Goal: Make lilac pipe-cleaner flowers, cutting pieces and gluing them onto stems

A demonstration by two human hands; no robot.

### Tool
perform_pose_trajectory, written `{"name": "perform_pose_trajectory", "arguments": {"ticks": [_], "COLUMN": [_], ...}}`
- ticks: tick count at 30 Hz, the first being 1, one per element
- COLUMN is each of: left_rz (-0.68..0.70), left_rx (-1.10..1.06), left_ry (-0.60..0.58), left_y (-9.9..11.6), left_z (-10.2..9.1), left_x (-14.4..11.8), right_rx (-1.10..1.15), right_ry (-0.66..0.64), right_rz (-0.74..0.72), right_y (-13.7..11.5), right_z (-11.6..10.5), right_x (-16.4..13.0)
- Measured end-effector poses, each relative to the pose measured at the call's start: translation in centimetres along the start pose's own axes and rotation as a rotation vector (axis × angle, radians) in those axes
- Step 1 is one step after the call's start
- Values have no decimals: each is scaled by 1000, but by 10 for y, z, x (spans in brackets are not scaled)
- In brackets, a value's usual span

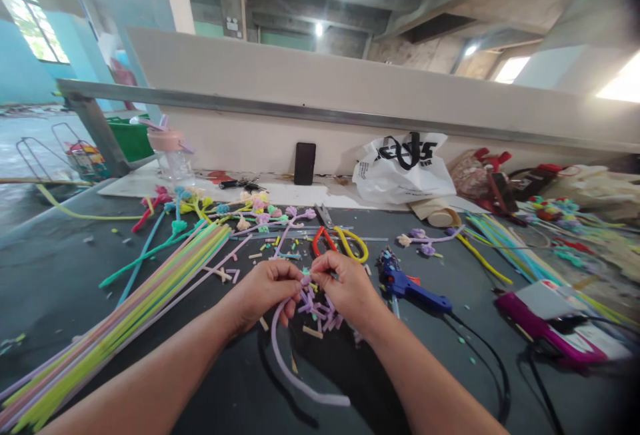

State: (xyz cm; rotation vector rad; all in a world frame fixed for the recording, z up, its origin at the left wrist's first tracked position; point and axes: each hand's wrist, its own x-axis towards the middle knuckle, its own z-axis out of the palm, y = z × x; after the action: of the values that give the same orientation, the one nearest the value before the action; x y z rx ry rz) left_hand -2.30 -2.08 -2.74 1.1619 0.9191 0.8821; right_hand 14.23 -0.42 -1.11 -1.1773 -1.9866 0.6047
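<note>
Nearest the camera, two bare forearms reached over the dark desk (60, 275). A lilac foam stem (290, 368) curved from the near desk surface up to the hands. The left hand (263, 295) was closed around the stem's upper end, thumb and fingers pinched on it. The right hand (350, 288) was closed as well, fingertips pinched on small lilac pieces at that same end, touching the left hand. Beneath both hands lay a cluster of lilac offcuts (320, 312).

The stem appeared light, soft and easily bent; judged from its limp curve, it would best be gripped close to the worked end, since the free length would sag.

Right of the stem, a blue glue gun (410, 286) lay with its cable trailing toward the camera. Left of the stem, a bundle of pastel rods (125, 318) ran diagonally. Just beyond the hands lay scissors with red and yellow handles (340, 240). Further beyond stood finished stems with knotted flower heads (250, 212), then a white bag (400, 172) and a dark phone (305, 163) against the wall.
</note>
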Motion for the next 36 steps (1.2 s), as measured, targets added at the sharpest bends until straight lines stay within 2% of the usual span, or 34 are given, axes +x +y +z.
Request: {"name": "perform_pose_trajectory", "arguments": {"ticks": [5,12,23,36], "left_rz": [10,68,94,57], "left_rx": [104,266,326,241], "left_ry": [7,56,70,72], "left_y": [2,-7,-7,-5], "left_z": [3,-1,-1,0], "left_x": [0,2,0,1], "right_rx": [-33,-54,-76,-121], "right_ry": [14,7,19,16], "right_rz": [28,62,94,46], "right_y": [0,-2,-2,-2], "right_z": [0,3,5,6], "right_x": [0,0,0,0]}}
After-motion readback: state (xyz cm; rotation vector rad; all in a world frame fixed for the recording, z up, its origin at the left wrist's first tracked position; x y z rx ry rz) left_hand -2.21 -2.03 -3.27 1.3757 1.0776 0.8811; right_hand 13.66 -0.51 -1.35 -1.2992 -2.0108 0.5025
